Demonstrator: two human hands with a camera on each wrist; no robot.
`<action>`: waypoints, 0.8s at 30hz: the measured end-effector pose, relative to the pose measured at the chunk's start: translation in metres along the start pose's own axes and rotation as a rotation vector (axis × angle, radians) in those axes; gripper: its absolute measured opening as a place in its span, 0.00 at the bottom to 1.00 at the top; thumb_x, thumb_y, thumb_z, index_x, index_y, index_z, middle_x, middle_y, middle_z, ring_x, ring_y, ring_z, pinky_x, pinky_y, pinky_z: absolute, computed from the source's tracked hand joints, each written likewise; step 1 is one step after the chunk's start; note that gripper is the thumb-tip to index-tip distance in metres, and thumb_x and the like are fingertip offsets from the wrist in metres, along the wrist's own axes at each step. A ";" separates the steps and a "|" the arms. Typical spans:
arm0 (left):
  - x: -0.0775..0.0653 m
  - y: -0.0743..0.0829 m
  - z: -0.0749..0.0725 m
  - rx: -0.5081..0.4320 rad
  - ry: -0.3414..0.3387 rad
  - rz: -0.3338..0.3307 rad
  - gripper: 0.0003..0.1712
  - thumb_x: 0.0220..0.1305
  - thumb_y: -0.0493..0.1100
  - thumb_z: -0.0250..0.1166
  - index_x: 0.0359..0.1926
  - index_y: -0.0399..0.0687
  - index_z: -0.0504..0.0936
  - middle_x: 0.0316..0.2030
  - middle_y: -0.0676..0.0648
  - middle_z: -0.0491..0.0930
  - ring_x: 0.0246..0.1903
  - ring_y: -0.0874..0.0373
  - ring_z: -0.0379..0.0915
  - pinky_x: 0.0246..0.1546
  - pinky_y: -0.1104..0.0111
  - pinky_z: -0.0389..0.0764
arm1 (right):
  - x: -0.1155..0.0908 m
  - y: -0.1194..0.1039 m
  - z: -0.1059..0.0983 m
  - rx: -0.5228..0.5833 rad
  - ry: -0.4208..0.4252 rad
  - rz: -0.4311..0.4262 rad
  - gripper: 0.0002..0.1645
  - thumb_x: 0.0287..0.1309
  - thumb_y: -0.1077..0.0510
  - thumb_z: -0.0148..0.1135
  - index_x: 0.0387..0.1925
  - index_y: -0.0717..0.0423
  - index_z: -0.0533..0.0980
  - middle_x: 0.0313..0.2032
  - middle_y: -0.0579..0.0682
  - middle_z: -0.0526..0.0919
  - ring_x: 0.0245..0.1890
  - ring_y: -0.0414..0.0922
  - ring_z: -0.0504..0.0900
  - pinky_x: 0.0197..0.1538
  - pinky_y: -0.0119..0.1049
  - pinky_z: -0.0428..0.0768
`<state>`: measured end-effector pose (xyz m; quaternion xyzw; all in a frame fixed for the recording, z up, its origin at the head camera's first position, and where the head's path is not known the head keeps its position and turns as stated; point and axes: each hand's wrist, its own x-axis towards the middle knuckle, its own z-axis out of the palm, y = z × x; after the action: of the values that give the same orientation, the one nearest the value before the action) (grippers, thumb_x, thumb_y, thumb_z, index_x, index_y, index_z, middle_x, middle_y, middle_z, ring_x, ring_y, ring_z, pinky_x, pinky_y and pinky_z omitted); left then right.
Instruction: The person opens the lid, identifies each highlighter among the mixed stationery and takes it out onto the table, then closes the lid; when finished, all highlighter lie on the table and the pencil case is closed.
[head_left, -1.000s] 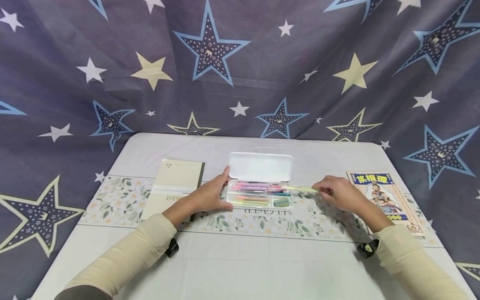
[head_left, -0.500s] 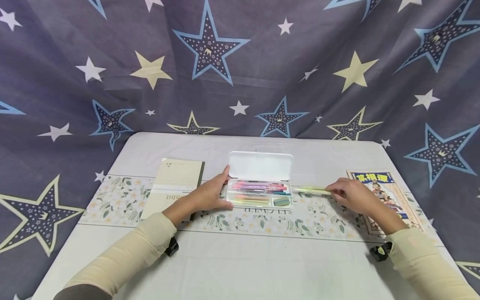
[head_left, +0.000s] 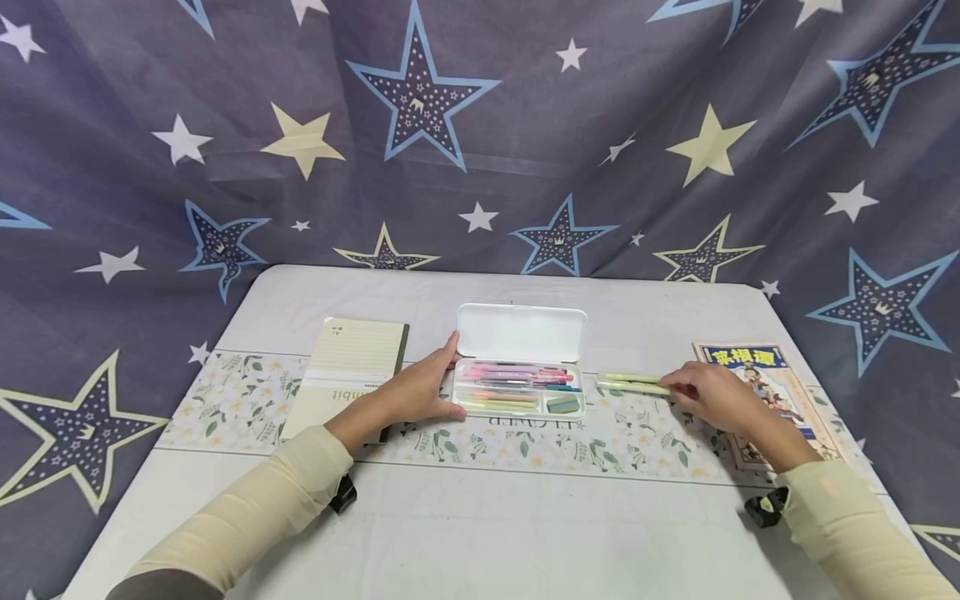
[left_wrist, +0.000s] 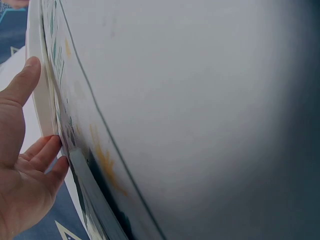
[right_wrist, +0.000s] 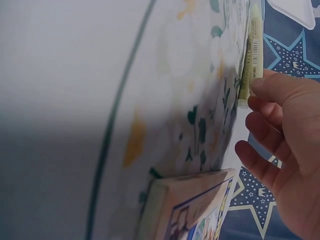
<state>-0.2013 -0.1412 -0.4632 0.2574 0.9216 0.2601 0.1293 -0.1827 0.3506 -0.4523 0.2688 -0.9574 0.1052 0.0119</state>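
Observation:
A white pencil case (head_left: 522, 332) lies with its lid folded back in the middle of the table, full of pens in pinks, purples and yellows. My left hand (head_left: 417, 385) holds its left end, thumb at the front corner and index finger at the back. To the right of the case, two pale yellow-green pens (head_left: 628, 382) lie side by side on the floral strip. My right hand (head_left: 708, 392) pinches one at its right end. In the right wrist view, the thumb is on the pen (right_wrist: 255, 47), and the other fingers are loosely bent below.
A cream notebook (head_left: 352, 354) is on the left, partly under my left forearm. At the right, an illustrated book (head_left: 765, 392) lies partly behind my right hand. A grey-green eraser (head_left: 563, 404) sits in the case's front right compartment. A star-print curtain (head_left: 480, 150) hangs behind the table.
My right hand has moved right, drawing the yellow-green pens away from the case and down onto the table. The left hand has stayed at the case.

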 end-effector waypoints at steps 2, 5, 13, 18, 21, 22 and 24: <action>0.000 0.000 0.000 0.001 0.001 0.001 0.80 0.51 0.62 0.79 0.81 0.40 0.29 0.71 0.43 0.68 0.75 0.48 0.61 0.76 0.53 0.63 | 0.000 0.001 0.001 0.005 -0.006 0.007 0.12 0.61 0.62 0.69 0.47 0.52 0.87 0.32 0.40 0.83 0.29 0.32 0.75 0.32 0.34 0.77; 0.001 0.000 0.000 0.001 0.003 0.003 0.80 0.50 0.62 0.79 0.81 0.40 0.30 0.71 0.43 0.68 0.75 0.48 0.61 0.76 0.53 0.63 | 0.001 0.002 0.001 0.011 -0.012 0.028 0.12 0.62 0.62 0.69 0.47 0.52 0.87 0.32 0.41 0.83 0.29 0.32 0.74 0.31 0.34 0.76; 0.001 -0.001 0.001 -0.008 0.000 0.001 0.80 0.50 0.62 0.79 0.81 0.40 0.30 0.71 0.43 0.69 0.74 0.48 0.62 0.76 0.53 0.63 | 0.003 0.004 0.002 0.032 -0.023 0.083 0.10 0.61 0.62 0.69 0.45 0.52 0.87 0.35 0.46 0.86 0.31 0.36 0.79 0.34 0.37 0.80; 0.001 -0.001 0.001 -0.011 -0.001 0.001 0.80 0.50 0.62 0.79 0.81 0.40 0.30 0.71 0.43 0.68 0.74 0.48 0.62 0.76 0.53 0.63 | 0.005 0.004 0.002 0.040 -0.034 0.110 0.10 0.61 0.63 0.69 0.44 0.52 0.86 0.37 0.47 0.87 0.33 0.39 0.81 0.36 0.40 0.81; 0.001 -0.001 0.000 -0.013 -0.003 0.001 0.80 0.50 0.62 0.79 0.81 0.40 0.30 0.71 0.43 0.68 0.74 0.48 0.62 0.76 0.53 0.63 | 0.005 0.004 0.003 0.031 -0.033 0.124 0.09 0.60 0.62 0.69 0.43 0.52 0.86 0.38 0.49 0.87 0.34 0.42 0.82 0.38 0.43 0.82; 0.001 -0.001 0.000 -0.014 -0.003 0.001 0.80 0.50 0.62 0.79 0.81 0.40 0.30 0.71 0.43 0.68 0.74 0.48 0.62 0.76 0.53 0.63 | 0.006 0.004 0.003 0.024 -0.030 0.130 0.09 0.60 0.61 0.69 0.43 0.52 0.86 0.38 0.49 0.88 0.35 0.43 0.83 0.38 0.45 0.83; 0.000 -0.001 0.000 -0.017 -0.004 0.002 0.80 0.50 0.62 0.79 0.81 0.41 0.30 0.71 0.42 0.68 0.75 0.47 0.61 0.76 0.53 0.63 | 0.006 0.004 0.003 0.015 -0.025 0.143 0.08 0.60 0.61 0.70 0.42 0.52 0.86 0.38 0.50 0.88 0.36 0.45 0.84 0.40 0.47 0.84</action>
<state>-0.2020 -0.1417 -0.4633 0.2578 0.9189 0.2674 0.1332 -0.1896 0.3503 -0.4557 0.2012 -0.9733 0.1098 -0.0095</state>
